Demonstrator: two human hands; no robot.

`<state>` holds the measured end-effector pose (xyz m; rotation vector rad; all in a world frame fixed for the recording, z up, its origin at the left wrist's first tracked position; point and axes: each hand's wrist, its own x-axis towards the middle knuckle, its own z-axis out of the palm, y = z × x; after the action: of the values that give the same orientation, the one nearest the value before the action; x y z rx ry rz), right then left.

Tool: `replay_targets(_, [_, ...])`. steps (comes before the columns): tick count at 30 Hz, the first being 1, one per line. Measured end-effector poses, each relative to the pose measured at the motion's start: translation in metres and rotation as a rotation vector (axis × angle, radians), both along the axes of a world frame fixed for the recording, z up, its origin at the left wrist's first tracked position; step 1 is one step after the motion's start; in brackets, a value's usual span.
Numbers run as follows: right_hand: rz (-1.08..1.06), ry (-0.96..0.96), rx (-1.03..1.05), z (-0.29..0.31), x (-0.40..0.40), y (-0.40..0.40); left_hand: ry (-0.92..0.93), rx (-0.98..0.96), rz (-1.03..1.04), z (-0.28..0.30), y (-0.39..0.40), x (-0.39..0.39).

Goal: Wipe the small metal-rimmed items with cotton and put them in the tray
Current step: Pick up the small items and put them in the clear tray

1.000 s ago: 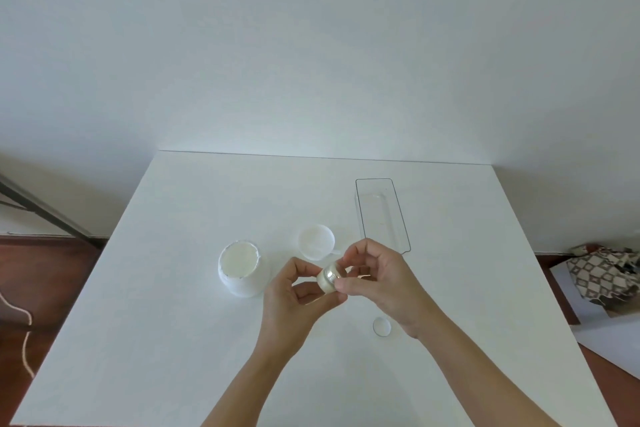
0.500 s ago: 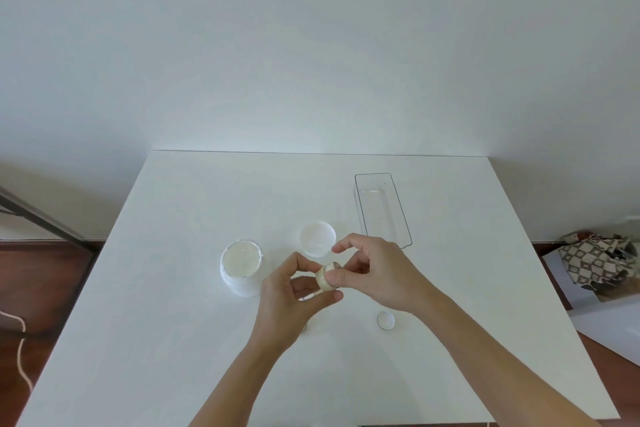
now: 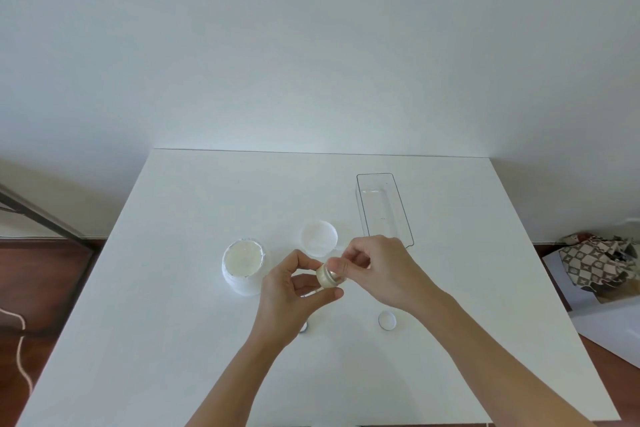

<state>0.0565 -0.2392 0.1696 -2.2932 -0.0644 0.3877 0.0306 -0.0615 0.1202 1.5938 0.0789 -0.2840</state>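
Metal-rimmed item (image 3: 327, 277), small and round, sits between my two hands above the table (image 3: 173, 253), just in front of the tray (image 3: 401, 215). My left hand (image 3: 294, 291) pinches it by the rim, thumb below and fingers above. My right hand (image 3: 374, 267) has its fingertips curled against the open face; I cannot tell whether cotton is under them. I judge the item light and stiff, with a smooth rim that could slip, so the sides of the rim are the place to hold while the face is wiped. Two more small round items lie on the table: one (image 3: 387, 320) to the right, one (image 3: 303, 327) half hidden by my left wrist. A white tub (image 3: 244, 265) and its lid (image 3: 318, 238) stand nearby.
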Motion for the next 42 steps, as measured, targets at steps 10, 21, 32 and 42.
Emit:
replay_targets(10, [0.004, 0.127, 0.346, 0.002, 0.001, -0.009, 0.017, -0.038, 0.007, 0.002, -0.002, -0.002])
replay_targets(21, [0.05, 0.095, 0.325, -0.001, -0.005, -0.005, 0.012, -0.016, 0.004, 0.003, 0.002, -0.003])
replay_targets(32, [0.146, -0.054, 0.147, -0.002, -0.006, 0.004, -0.068, 0.078, -0.018, -0.002, 0.006, -0.001])
replay_targets(42, [0.161, -0.061, 0.13, -0.004, -0.009, 0.003, -0.069, 0.078, -0.016, -0.006, 0.006, 0.0])
